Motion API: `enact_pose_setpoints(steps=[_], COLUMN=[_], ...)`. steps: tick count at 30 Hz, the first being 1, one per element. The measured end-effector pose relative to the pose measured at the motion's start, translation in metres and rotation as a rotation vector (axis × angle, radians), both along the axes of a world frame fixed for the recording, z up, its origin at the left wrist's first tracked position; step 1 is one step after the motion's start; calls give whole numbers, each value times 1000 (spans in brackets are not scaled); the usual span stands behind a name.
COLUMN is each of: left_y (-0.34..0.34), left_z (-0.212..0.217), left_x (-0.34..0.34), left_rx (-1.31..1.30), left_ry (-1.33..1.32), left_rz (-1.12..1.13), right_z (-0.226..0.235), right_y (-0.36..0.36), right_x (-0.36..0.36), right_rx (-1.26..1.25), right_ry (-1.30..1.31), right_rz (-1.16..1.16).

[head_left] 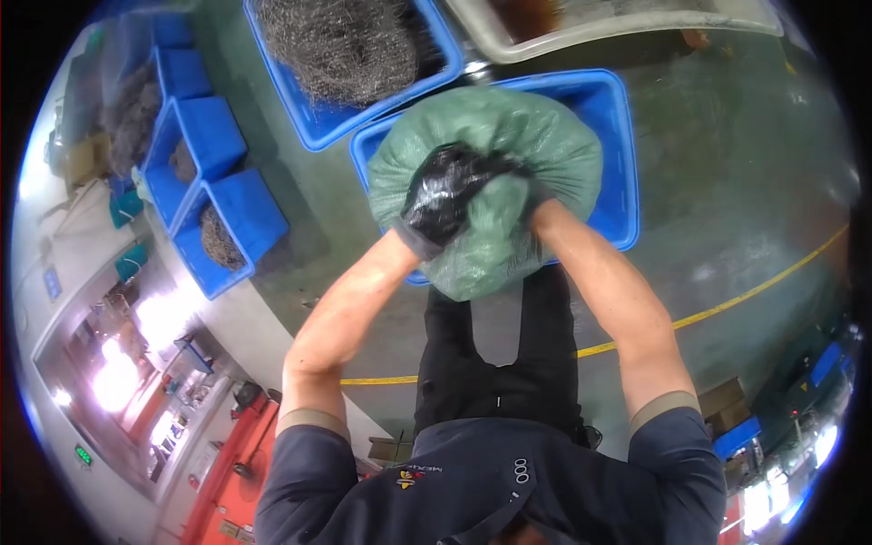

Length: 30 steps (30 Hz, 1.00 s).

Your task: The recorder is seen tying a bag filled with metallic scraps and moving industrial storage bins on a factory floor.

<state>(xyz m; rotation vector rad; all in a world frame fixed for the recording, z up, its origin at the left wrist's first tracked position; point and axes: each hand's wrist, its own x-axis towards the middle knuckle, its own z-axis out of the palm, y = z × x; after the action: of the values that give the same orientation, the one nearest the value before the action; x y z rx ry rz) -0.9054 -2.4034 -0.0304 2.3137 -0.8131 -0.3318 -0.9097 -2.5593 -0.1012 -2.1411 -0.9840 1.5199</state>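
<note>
- Gripping with a black-gloved left hand (447, 202), the person has the fingers clamped tight on the gathered neck of a green sack (490, 173).
- The right hand (536, 211) is mostly buried in the sack's folds beside the left; it seems closed on the cloth, though the fingers are hidden.
- The sack's bulging body lies beyond both hands, away from the person, its long axis running from the bunched neck up toward the far rim.
- It sits in or just over a blue bin (610, 136); I cannot tell if it rests there.
- Farther off, another blue bin (309, 127) holds grey wire wool (350, 45), with smaller bins (232, 195) to the left.
</note>
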Motion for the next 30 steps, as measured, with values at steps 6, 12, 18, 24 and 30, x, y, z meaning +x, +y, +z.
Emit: enact_pose_setpoints(steps=[6,12,18,24,30], left_y=[-23,-36,-36,-32,-19], left_z=[5,0,11,17,26], left_x=[42,61,47,76,47], left_rx=[133,367,269,598,361], left_ry=[-179,-140,256,80,543], left_rz=[-376,-518,-357,-932,-228], right_z=[83,-3,50,37,46], right_y=[-37,-103,-97,-42,-46], right_x=[25,8,-7,-28,1], right_rx=[259,895,1103,399,690], right_ry=[-174,-114,1259,-491,594], right_rz=[-161,-429,-926,-610,-1000])
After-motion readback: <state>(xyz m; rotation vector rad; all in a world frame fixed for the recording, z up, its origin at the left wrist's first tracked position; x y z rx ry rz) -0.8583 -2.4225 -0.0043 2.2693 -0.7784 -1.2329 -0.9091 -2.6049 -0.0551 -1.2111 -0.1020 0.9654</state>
